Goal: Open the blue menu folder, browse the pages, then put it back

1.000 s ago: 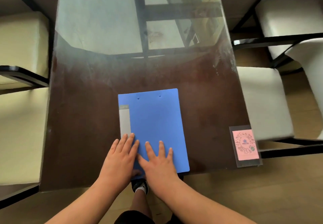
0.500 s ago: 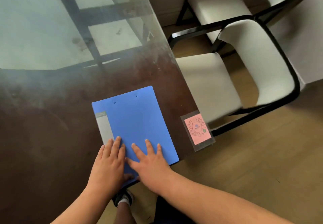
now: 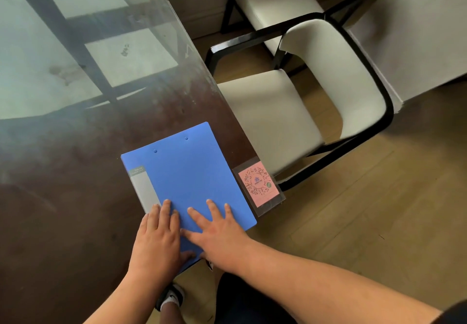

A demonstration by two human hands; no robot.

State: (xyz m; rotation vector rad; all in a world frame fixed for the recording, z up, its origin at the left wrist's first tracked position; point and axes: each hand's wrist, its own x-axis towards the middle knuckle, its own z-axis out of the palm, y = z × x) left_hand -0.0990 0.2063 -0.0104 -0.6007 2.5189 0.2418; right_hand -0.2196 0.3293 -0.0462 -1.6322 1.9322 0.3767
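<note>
The blue menu folder (image 3: 187,172) lies closed and flat on the dark glass-topped table (image 3: 63,184), near its front right corner, with a grey label strip along its left side. Its near edge overhangs the table's front edge a little. My left hand (image 3: 158,237) rests palm down on the folder's near left corner, fingers together, thumb at the near edge. My right hand (image 3: 217,232) lies flat beside it on the near right part of the cover, fingers spread. Neither hand grips the folder.
A pink QR-code card in a clear sleeve (image 3: 259,184) is stuck on the table's right corner, just right of the folder. White-cushioned chairs with black frames (image 3: 316,91) stand close along the table's right side. Wooden floor lies below, and my shoe (image 3: 171,297) shows under the table edge.
The view has swung to the right and closer, so the folder and table sit further left in frame. Both hands stay flat on the closed folder in the same places.
</note>
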